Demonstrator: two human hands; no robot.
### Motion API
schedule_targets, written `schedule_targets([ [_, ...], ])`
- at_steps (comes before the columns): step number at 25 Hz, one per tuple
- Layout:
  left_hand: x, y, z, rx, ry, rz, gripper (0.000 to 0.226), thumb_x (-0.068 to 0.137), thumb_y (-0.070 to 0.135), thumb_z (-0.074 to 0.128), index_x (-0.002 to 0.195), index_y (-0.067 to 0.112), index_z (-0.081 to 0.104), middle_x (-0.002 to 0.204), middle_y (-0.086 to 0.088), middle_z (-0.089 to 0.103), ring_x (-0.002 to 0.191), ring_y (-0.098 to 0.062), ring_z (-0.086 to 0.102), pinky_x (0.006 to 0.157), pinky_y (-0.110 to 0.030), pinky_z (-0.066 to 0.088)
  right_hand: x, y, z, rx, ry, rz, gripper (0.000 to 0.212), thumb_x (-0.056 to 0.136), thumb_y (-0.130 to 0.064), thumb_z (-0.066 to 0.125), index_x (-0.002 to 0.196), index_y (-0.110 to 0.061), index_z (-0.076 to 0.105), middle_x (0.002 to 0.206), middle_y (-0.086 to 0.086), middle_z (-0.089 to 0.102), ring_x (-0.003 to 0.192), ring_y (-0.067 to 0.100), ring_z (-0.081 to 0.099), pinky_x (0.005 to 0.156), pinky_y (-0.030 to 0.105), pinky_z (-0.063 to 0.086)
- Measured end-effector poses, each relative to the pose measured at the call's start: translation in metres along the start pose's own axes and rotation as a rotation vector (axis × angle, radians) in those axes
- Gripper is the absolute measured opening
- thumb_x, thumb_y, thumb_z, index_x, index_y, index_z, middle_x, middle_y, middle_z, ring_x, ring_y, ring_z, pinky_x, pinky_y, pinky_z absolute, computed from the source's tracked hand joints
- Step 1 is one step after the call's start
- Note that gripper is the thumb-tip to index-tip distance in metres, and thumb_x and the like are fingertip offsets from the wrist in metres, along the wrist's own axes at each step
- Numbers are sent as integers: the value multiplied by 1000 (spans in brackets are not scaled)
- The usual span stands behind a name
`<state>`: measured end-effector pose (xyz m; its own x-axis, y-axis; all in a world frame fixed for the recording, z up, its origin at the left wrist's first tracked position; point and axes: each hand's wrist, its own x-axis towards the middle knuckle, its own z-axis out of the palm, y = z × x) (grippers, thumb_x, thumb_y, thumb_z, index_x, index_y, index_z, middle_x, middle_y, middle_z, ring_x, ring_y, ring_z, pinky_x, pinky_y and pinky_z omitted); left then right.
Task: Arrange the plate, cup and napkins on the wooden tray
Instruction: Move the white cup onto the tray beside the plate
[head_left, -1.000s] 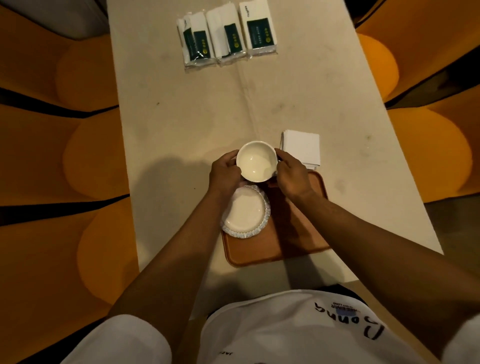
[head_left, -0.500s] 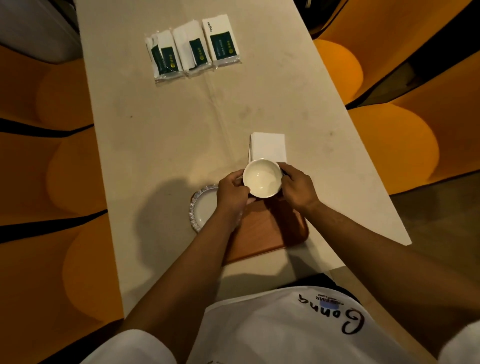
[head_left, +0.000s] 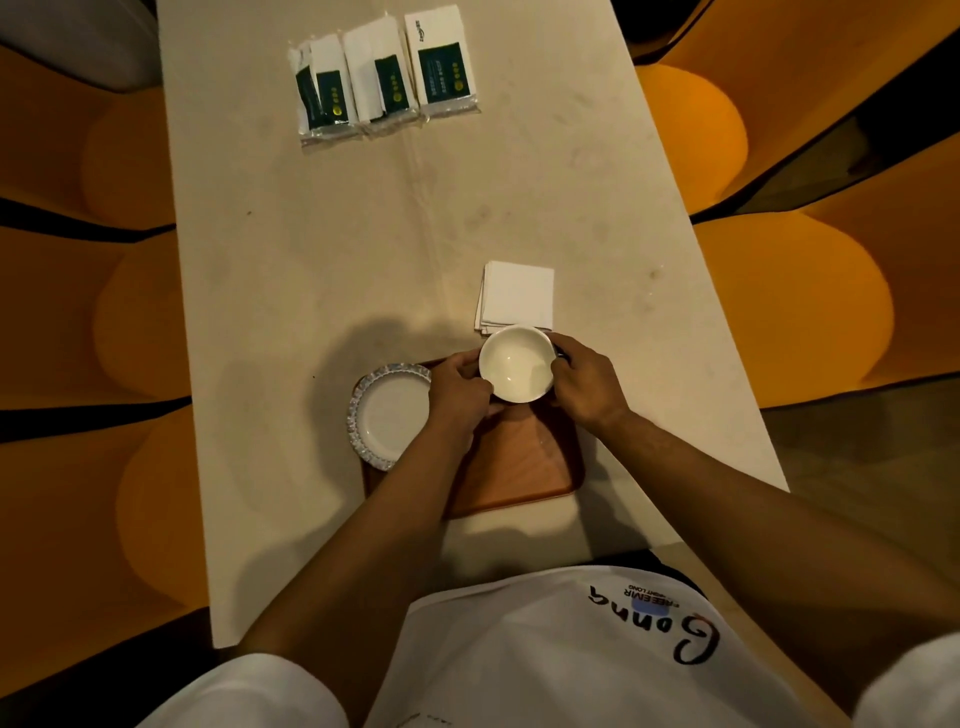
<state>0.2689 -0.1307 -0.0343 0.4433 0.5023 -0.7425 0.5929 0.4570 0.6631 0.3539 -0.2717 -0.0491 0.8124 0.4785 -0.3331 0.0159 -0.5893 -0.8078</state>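
Note:
A white cup (head_left: 515, 364) is held between both hands over the far edge of the wooden tray (head_left: 524, 462). My left hand (head_left: 457, 395) grips its left side and my right hand (head_left: 587, 384) grips its right side. A white plate (head_left: 389, 415) with a patterned rim lies on the tray's left end, overhanging the tray's left edge. A stack of white napkins (head_left: 517, 296) lies on the table just beyond the cup, off the tray. My left forearm hides the tray's near left part.
Three packets of tissues (head_left: 384, 78) lie in a row at the far end of the long pale table (head_left: 311, 249). Orange seats (head_left: 779, 291) flank the table on both sides. The table's near edge is close to my body.
The cup stays held in both hands near the tray's far edge. The view has shifted between frames; plate, tray and napkins keep their places relative to each other.

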Motion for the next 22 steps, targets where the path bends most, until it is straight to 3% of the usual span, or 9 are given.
schedule_targets([
  [6,3,-5,1,-8,10,-11,52,84,-16,59,126,16,59,113,2,61,111,-30,62,68,-38,65,4,8,1,-43,-16,3,41,94,-14,43,130,-24,59,128,3,66,110,22,59,90,26,43],
  [9,3,-6,2,-5,15,-11,50,84,-15,59,119,20,59,104,8,60,110,-28,61,64,-35,65,5,10,3,-57,-16,11,39,95,-15,44,131,-23,57,128,3,65,110,22,59,90,26,44],
  [13,2,-5,2,-12,5,-27,53,84,-15,61,129,14,55,106,7,60,108,-25,59,60,-31,64,4,10,4,-40,-8,19,39,96,-14,44,131,-20,56,127,5,65,111,24,59,91,29,45],
  [18,-1,-4,1,-8,-9,-38,54,85,-14,60,131,14,54,123,-2,60,115,-29,60,75,-42,65,1,6,-1,-30,-14,-2,40,94,-18,42,131,-20,57,130,6,64,114,27,59,95,34,46],
  [22,4,-3,-2,-26,-18,-72,52,83,-13,59,124,18,58,120,-2,61,112,-29,61,79,-49,64,-1,1,-8,20,-55,17,59,77,-28,42,133,-19,57,131,6,64,115,25,57,98,35,45],
])
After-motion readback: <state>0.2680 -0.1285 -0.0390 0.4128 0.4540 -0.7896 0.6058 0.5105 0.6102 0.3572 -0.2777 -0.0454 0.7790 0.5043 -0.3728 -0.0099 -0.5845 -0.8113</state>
